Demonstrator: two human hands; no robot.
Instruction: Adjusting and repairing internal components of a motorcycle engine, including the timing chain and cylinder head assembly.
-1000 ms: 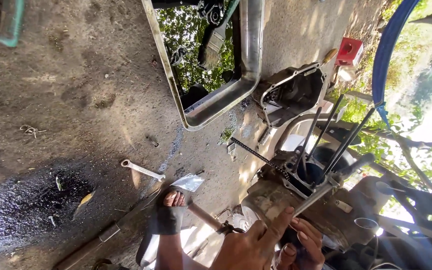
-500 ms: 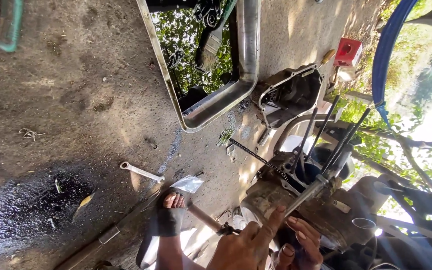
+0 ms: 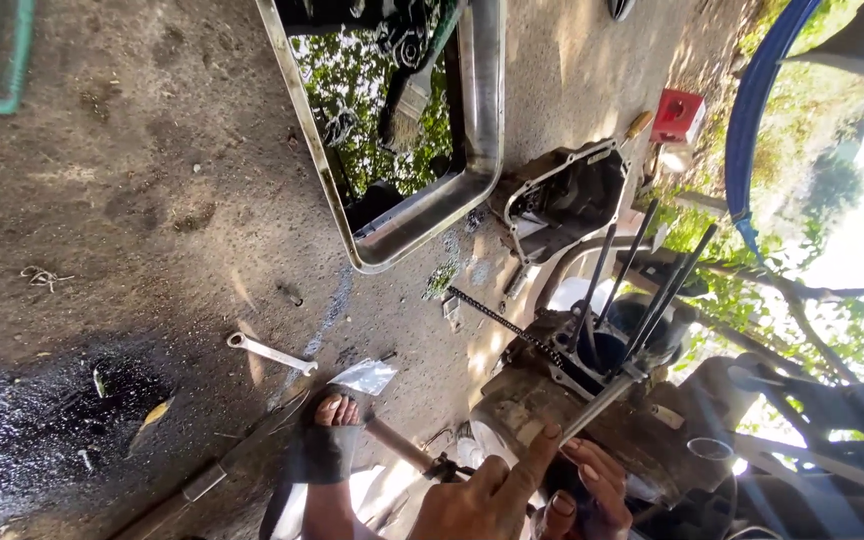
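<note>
Comparing with a second ago, our left hand [image 3: 487, 495] has slid toward two o'clock, fingers spread on the engine block [image 3: 542, 400]; right hand [image 3: 592, 485]'s grip unclear.

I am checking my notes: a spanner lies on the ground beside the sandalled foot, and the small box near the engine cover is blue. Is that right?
Not quite. The head view shows the small box is red, not blue. The spanner does lie on the ground beside the sandalled foot, and the box sits near the engine cover.

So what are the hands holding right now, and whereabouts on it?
Both hands are at the lower side of the engine block, by its casing. The raised finger touches the thin metal rod near its lower end. A closed grip cannot be made out.
</note>
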